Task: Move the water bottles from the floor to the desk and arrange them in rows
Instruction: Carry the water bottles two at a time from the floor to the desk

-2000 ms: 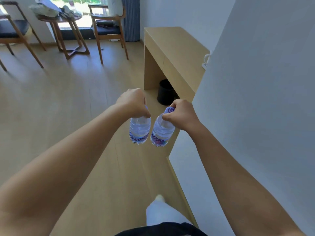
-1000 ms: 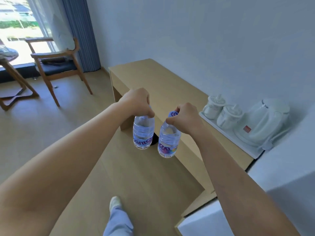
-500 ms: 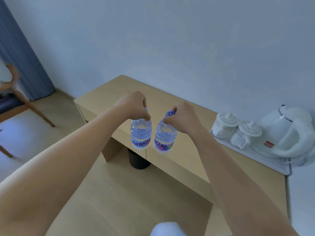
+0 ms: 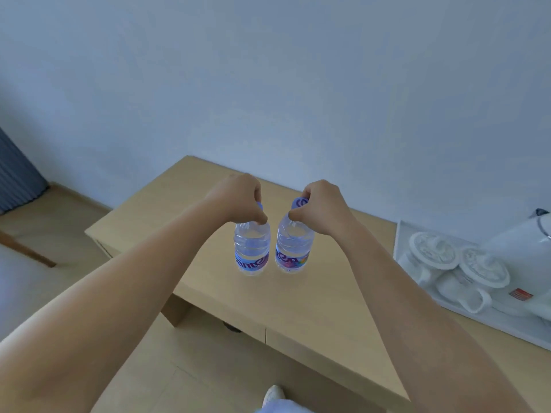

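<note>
- Curtain: blue, pleated, at the far left edge, reaching the floor.
- Table: light wood, set against the white wall; drawer fronts visible on the near side.
- Left hand: grip closed on the cap and neck of the left bottle, fingers curled round the top.
- Left bottle: clear, water-filled, purple label, upright over the table top; whether its base touches the surface cannot be told.
- Right bottle: same kind, upright, just beside the left one, not touching it.
- Right hand: grip closed on the right bottle's purple cap.
- Tray: white, on the table's right part, carrying two lidded white cups and a white kettle.
</note>
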`<state>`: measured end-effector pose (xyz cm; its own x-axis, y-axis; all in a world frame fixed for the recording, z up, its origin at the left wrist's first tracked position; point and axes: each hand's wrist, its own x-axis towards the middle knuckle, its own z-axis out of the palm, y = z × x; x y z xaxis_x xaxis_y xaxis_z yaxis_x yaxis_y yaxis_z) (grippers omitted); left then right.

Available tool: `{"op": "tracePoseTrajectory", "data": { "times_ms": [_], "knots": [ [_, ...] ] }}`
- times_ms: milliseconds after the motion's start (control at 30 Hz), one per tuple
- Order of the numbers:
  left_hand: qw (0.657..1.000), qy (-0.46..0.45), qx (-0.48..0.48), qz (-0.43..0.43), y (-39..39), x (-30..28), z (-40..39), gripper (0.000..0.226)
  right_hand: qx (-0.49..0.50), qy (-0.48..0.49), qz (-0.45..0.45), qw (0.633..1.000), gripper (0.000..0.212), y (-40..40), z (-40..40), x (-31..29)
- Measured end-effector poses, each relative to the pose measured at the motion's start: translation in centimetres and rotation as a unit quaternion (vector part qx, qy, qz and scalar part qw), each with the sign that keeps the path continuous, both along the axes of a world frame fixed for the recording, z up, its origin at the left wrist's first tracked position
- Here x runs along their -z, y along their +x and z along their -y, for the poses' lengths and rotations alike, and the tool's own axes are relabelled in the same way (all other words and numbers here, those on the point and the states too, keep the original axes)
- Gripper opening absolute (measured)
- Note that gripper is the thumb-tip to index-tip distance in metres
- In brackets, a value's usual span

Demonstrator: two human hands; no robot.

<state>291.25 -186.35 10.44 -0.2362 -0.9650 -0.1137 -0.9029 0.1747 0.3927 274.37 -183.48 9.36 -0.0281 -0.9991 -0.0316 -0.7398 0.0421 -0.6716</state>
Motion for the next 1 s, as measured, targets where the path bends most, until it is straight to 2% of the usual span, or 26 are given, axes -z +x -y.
{"op": "tracePoseTrajectory", "data": {
  "times_ms": [267, 400, 700, 1000],
  "knots": [
    [1.0, 0.001, 0.025, -0.006, -0.7, 0.3, 7.8, 0.023, 0.029, -0.013, -0.022, 0.999, 0.025, -0.2, 7.6, 0.0],
    [1.0, -0.008, 0.019, -0.018, -1.0, 0.7, 11.1, 0.025, 0.049, -0.007, -0.038, 0.998, 0.035, -0.5, 10.8, 0.5],
    [0.997, 0.003, 0.07, -0.018, -2.4, 0.9, 19.2, 0.024, 0.119, 0.024, -0.036, 0.992, 0.02, -1.1, 16.9, 1.5],
    [0.992, 0.009, 0.127, -0.014, -4.8, 2.0, 24.7, 0.025, 0.16, 0.029, -0.048, 0.985, 0.014, -1.6, 20.2, 2.5]
  ]
}}
